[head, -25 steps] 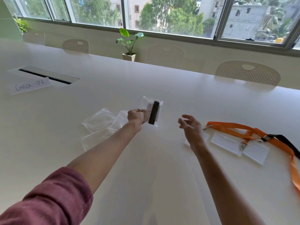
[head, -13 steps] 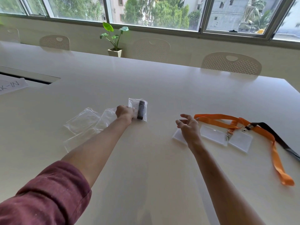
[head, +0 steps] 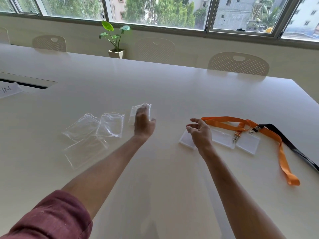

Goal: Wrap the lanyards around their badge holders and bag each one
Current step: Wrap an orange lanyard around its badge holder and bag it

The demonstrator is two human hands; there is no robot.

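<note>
My left hand (head: 143, 120) lies flat, palm down, on a filled clear bag (head: 133, 112) on the white table (head: 155, 169); the hand hides the bag's contents. My right hand (head: 200, 131) hovers with fingers apart and curled above the leftmost clear badge holder (head: 185, 140), holding nothing. Two more badge holders (head: 221, 138) (head: 247, 144) lie to its right, clipped to an orange lanyard (head: 241, 125) and a black lanyard (head: 284, 138). Three empty clear bags (head: 110, 125) (head: 81, 126) (head: 84, 150) lie left of my left hand.
A paper sign (head: 8, 89) and a cable slot (head: 25, 83) are at the far left. Chairs (head: 238, 63) stand along the table's far edge, and a potted plant (head: 115, 40) sits by the window. The table's right edge runs close to the black lanyard.
My left hand set the bagged badge down on the table and now presses flat on it. My right hand stayed above the leftmost badge holder.
</note>
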